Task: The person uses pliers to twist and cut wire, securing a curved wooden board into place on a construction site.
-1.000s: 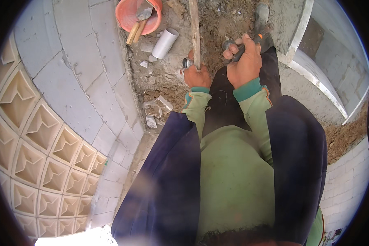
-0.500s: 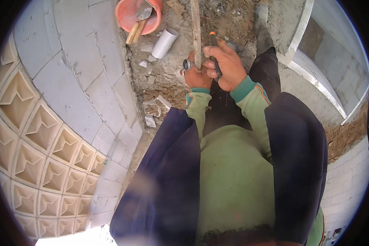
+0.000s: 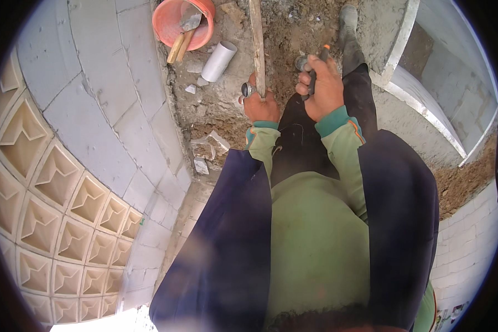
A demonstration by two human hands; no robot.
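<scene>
My left hand is closed round the lower end of a long, narrow wooden strip, which runs away from me toward the top edge. A round dark piece with a pale rim, possibly a large ring, shows at its fingers. To the right, apart from the strip, my right hand is closed on a slim dark tool with an orange end; its exact kind cannot be made out. Beside those fingers is a rounded grey thing, and whether it touches the hand is unclear.
An orange bucket holding a trowel with wooden handles stands far left. Near it lie a white pipe piece and broken chips. Grey block wall rises left; a pale curved-edged panel is on the right.
My right hand has moved right, away from the wooden strip, with the dark tool, which now tilts the other way. The left hand keeps its hold on the strip.
</scene>
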